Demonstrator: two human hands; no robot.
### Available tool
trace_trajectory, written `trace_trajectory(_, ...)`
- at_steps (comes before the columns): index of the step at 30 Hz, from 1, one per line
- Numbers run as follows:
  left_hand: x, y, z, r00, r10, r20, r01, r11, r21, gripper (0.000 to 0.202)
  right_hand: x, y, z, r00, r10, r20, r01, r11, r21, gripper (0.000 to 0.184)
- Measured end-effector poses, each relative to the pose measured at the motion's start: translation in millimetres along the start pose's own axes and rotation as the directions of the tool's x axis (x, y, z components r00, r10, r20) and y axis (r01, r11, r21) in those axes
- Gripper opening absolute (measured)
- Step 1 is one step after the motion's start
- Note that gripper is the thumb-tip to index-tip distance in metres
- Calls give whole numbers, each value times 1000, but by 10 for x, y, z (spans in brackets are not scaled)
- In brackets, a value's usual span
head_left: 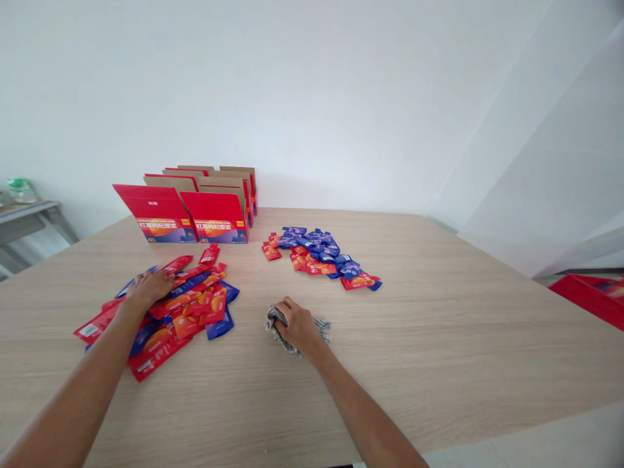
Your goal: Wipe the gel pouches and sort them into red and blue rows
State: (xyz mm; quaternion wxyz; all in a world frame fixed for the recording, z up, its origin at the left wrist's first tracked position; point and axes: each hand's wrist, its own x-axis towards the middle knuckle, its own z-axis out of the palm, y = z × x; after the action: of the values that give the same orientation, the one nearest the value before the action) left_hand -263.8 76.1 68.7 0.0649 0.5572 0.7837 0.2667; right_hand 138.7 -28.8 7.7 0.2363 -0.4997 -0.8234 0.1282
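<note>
My left hand (149, 288) lies flat with fingers stretched out on a spread pile of red and blue sachets (190, 309) at the left of the wooden table (439, 338). My right hand (298, 325) is closed on a crumpled grey cloth (322, 324) that rests on the table near the middle. A second, smaller pile of red and blue sachets (319, 257) lies beyond the cloth, apart from both hands.
Several open red cardboard boxes (195, 211) stand in rows at the back left of the table. A grey side table (29, 218) is at the far left. Red boxes (592, 296) lie on the floor at the right. White walls stand behind.
</note>
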Motion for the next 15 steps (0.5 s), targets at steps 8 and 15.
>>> trace_trajectory(8, -153, 753, 462, 966, 248, 81, -254, 963, 86, 28, 7, -11, -15, 996, 80, 47, -77, 995, -55, 26)
trace_trajectory(15, -623, 1975, 1566, 712, 665, 225, -558, 730, -393, 32, 10, 28, -13, 989, 117, 89, -104, 985, -134, 24)
